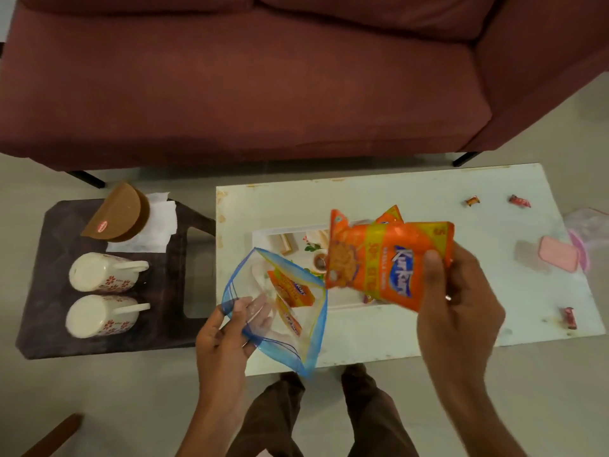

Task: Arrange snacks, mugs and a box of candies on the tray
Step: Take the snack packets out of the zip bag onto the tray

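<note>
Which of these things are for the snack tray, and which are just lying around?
For the job:
- orange snack packets in the right hand
- zip bag in the left hand
- tray
- two mugs
- loose candies
- pink box

Just lying around:
- sofa
- paper napkins
- brown half-round piece
</note>
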`<state>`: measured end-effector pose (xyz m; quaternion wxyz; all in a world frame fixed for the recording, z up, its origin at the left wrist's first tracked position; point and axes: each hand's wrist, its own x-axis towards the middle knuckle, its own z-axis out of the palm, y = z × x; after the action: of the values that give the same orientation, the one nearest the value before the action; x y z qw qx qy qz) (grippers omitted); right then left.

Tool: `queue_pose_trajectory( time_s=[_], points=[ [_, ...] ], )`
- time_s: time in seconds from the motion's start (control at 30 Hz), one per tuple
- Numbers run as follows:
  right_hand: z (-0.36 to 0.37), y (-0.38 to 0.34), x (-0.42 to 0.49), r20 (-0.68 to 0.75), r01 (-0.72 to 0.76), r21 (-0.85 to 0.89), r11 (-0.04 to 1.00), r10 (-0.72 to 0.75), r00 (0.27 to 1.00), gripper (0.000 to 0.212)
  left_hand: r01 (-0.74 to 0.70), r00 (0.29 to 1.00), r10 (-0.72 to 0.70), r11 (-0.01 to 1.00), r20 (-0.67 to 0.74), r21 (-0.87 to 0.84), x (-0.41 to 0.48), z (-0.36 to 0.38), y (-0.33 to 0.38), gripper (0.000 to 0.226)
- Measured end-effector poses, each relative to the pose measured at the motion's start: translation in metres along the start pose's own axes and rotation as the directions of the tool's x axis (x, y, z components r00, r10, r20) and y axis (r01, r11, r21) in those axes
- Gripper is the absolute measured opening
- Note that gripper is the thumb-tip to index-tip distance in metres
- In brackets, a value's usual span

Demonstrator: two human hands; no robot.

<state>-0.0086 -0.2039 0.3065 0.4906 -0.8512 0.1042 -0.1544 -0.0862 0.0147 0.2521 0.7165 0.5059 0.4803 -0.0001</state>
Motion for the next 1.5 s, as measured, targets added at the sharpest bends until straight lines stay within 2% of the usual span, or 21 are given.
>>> queue_pose_trajectory(
  time_s=[0.1, 0.2, 0.3, 0.5, 0.63, 0.73, 0.83, 0.9, 1.0, 1.07, 1.13, 1.2, 1.23, 1.3, 1.33, 1.4, 1.5],
  points=[
    [0.012, 0.060, 0.046, 0.067, -0.067, -0.120, 0.990, 0.076, 0.995, 0.025, 0.003, 1.000, -0.002, 1.000, 0.025, -0.021, -0.004, 0.001, -0.005, 0.027],
    [0.043, 0.125, 0.075, 0.137, -0.134, -0.218, 0.967, 0.166, 0.977, 0.030, 0.014, 1.000, -0.013, 0.998, 0.010, -0.061, -0.008, 0.004, -0.013, 0.018],
    [0.079, 0.173, 0.100, 0.181, -0.178, -0.256, 0.950, 0.229, 0.957, 0.032, 0.076, 0.997, -0.075, 0.990, 0.011, -0.120, -0.014, 0.005, -0.019, 0.020],
    [0.142, 0.217, 0.118, 0.343, -0.078, -0.414, 0.907, 0.235, 0.909, 0.028, 0.194, 0.981, -0.191, 0.960, 0.038, -0.201, -0.017, 0.008, -0.028, 0.031],
    [0.159, 0.234, 0.117, 0.383, -0.060, -0.455, 0.889, 0.255, 0.888, 0.033, 0.225, 0.973, -0.232, 0.945, -0.001, -0.237, -0.015, 0.016, -0.036, 0.029],
    [0.161, 0.239, 0.121, 0.381, -0.059, -0.442, 0.895, 0.247, 0.891, 0.034, 0.138, 0.986, -0.154, 0.973, -0.070, -0.187, -0.016, 0.017, -0.046, 0.023],
    [0.151, 0.230, 0.128, 0.384, -0.021, -0.464, 0.886, 0.223, 0.896, 0.036, 0.056, 0.990, -0.073, 0.989, -0.122, -0.135, -0.020, 0.019, -0.051, 0.033],
    [0.135, 0.212, 0.130, 0.336, 0.018, -0.464, 0.886, 0.157, 0.929, 0.034, 0.010, 0.990, -0.023, 0.995, -0.138, -0.095, -0.023, 0.022, -0.049, 0.030],
    [0.099, 0.156, 0.115, 0.260, 0.054, -0.278, 0.959, 0.021, 0.965, 0.021, -0.019, 0.991, 0.005, 0.995, -0.135, -0.103, -0.028, 0.026, -0.044, 0.024],
    [0.069, 0.108, 0.086, 0.304, 0.074, -0.161, 0.984, -0.022, 0.952, 0.013, -0.018, 0.991, 0.003, 0.993, -0.130, -0.113, -0.030, 0.028, -0.040, 0.023],
    [0.045, 0.065, 0.045, 0.463, 0.123, -0.084, 0.989, -0.071, 0.883, 0.010, -0.019, 0.992, 0.010, 0.997, -0.126, -0.071, -0.031, 0.029, -0.037, 0.024],
    [0.035, 0.038, 0.003, 0.670, 0.131, 0.003, 0.991, -0.099, 0.735, 0.008, -0.035, 0.993, 0.034, 0.999, -0.112, -0.014, -0.034, 0.031, -0.036, 0.025],
    [0.036, 0.031, -0.016, 0.755, 0.145, -0.015, 0.989, -0.083, 0.650, 0.008, -0.053, 0.994, 0.055, 0.998, -0.097, 0.017, -0.037, 0.032, -0.035, 0.025],
    [0.048, 0.030, -0.043, 0.868, 0.300, -0.200, 0.933, 0.027, 0.497, 0.012, -0.093, 0.991, 0.103, 0.990, -0.084, 0.108, -0.043, 0.033, -0.036, 0.027],
    [0.056, 0.036, -0.052, 0.876, 0.381, -0.331, 0.863, 0.131, 0.464, 0.017, -0.106, 0.989, 0.119, 0.983, -0.085, 0.148, -0.045, 0.034, -0.037, 0.024],
    [0.071, 0.042, -0.065, 0.806, 0.430, -0.555, 0.713, 0.332, 0.490, 0.025, -0.123, 0.987, 0.140, 0.971, -0.073, 0.204, -0.050, 0.032, -0.038, 0.008],
    [0.090, 0.047, -0.079, 0.767, 0.440, -0.622, 0.648, 0.390, 0.509, 0.020, -0.119, 0.991, 0.130, 0.962, -0.031, 0.244, -0.053, 0.025, -0.037, 0.015]
  ],
)
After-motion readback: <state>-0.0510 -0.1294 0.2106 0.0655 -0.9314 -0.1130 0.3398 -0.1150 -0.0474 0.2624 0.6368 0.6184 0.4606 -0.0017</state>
